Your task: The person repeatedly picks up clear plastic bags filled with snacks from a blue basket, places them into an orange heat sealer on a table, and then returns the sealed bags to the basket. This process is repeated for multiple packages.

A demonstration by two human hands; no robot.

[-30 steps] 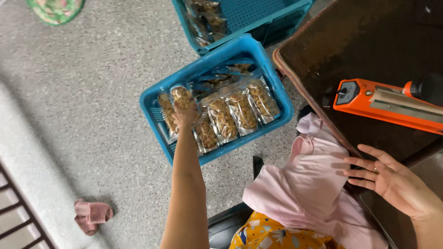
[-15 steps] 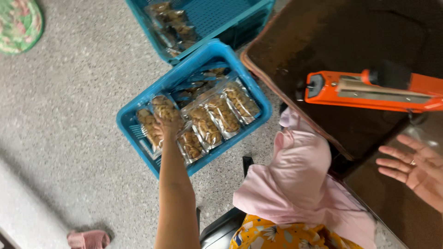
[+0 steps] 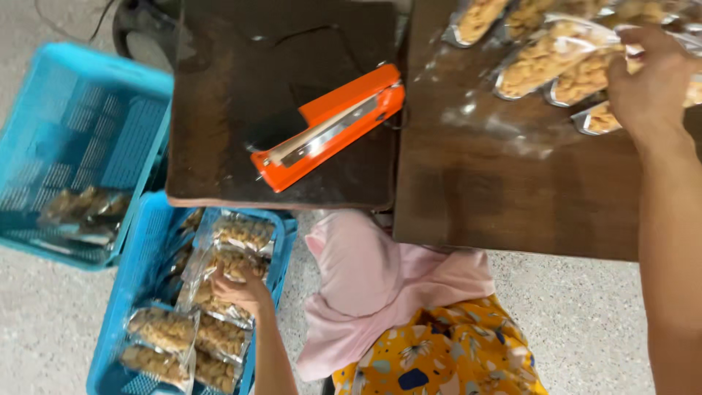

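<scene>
at lower left of the frame, the left hand [image 3: 238,291] rests on the sealed snack packets [image 3: 219,292] stacked in the near blue crate [image 3: 142,249]; its fingers curl over one packet, though whether it is grasped i cannot tell. the right hand [image 3: 651,80], upper right, lies on the unsorted packets [image 3: 556,51] on the counter [image 3: 512,197], closing over one. judged progress: partway. several packets are crated, a good number remain on the counter. the orange heat sealer [image 3: 329,124] sits idle at centre.
</scene>
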